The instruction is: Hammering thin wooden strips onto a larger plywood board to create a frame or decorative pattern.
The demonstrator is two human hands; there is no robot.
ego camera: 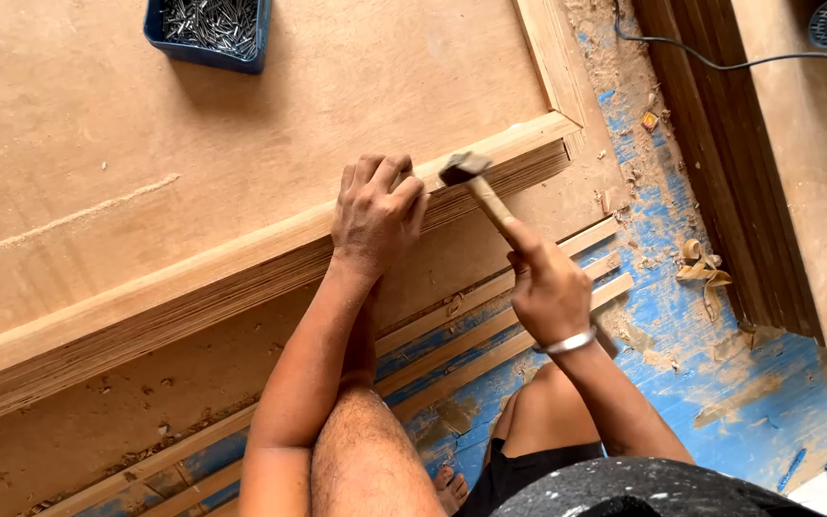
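1. Left hand (375,213): fingers curled, pressed against wooden frame edge (241,254) on plywood panel (193,115).
2. Right hand (547,287): closed around hammer (479,187) handle, head just beside left fingers.

Blue bin of nails (209,31) — black cable (720,59), wood shavings (703,263).
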